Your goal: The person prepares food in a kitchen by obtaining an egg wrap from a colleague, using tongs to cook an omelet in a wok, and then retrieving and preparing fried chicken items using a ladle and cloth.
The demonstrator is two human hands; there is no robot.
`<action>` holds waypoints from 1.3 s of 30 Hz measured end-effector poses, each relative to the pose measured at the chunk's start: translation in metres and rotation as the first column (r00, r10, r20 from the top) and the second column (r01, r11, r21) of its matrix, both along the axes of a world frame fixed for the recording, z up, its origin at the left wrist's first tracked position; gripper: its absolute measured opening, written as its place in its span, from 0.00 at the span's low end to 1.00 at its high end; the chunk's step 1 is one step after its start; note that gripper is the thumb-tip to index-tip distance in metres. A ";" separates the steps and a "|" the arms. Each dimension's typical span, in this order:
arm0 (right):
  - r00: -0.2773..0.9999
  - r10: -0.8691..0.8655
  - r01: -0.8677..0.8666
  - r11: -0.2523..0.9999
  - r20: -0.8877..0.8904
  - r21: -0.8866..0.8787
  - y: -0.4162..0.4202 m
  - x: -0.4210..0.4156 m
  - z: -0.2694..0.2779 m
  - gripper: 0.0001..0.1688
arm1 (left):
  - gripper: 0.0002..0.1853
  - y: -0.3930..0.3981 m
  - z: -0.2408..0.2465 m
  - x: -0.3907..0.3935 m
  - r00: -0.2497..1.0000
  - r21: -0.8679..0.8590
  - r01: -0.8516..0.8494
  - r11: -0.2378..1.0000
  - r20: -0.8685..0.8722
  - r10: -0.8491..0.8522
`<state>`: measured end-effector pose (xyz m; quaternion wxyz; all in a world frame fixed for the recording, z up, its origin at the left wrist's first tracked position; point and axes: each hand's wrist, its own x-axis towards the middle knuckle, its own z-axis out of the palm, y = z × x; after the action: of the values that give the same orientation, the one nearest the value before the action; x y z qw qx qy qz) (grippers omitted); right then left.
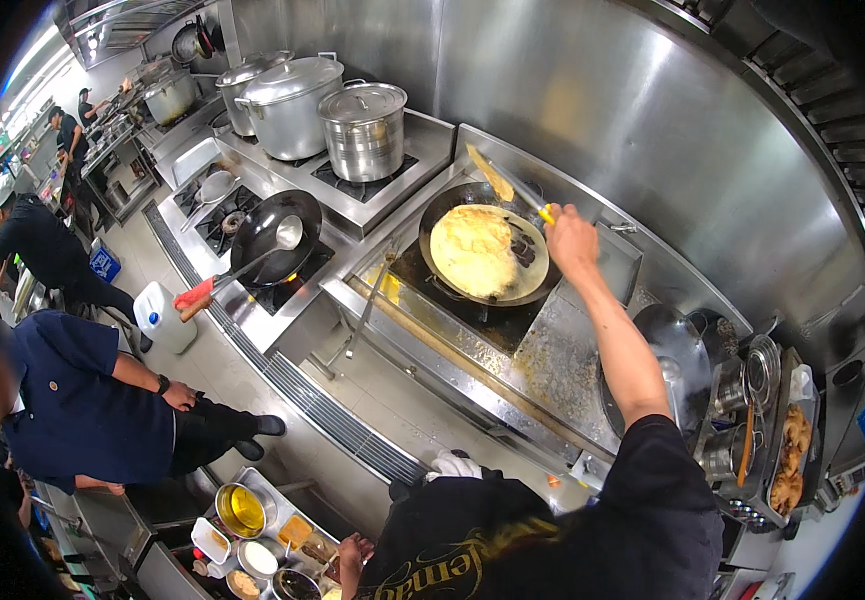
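Observation:
My right hand (572,238) grips the yellow handle of a long metal kitchen tool (526,193), which extends up and left above the wok. On its far end is a strip of yellow food (491,172). Below it, a large round of pale, browned batter or egg (474,251) lies in a black wok (432,202) on the stove, with dark oil showing at its right. My left hand (356,549) is low in the picture beside a tray (252,476) of containers; its fingers are bent, and whether it holds anything is unclear. A metal bowl of yellow oil (240,510) stands on that tray.
Another wok (252,225) with a ladle (288,232) stands on a lit burner at left, near lidded stockpots (361,135). A long utensil (372,300) leans over the stove's front edge. A person in dark blue (95,397) stands at left. Fried food (791,457) fills a tray at right.

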<state>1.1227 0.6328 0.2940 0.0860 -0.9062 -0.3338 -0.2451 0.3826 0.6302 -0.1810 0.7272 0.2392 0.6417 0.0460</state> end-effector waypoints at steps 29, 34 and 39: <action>0.996 -0.007 0.031 0.961 0.087 -0.275 -0.037 -0.013 -0.140 0.10 | 0.25 0.016 0.001 0.007 0.996 -0.092 -0.086 0.992 0.008 0.087; 0.999 -0.025 0.038 0.954 0.045 -0.297 -0.051 -0.006 -0.140 0.11 | 0.26 0.015 0.012 0.011 0.992 -0.084 -0.092 0.992 -0.089 0.085; 0.994 -0.074 0.092 0.961 0.081 -0.260 -0.079 -0.004 -0.138 0.12 | 0.26 0.009 0.020 0.018 0.994 -0.079 -0.050 0.996 -0.105 0.042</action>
<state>1.1187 0.5540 0.1558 -0.0572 -0.9135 -0.3279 -0.2338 0.4006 0.6392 -0.1614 0.7010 0.1965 0.6851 0.0242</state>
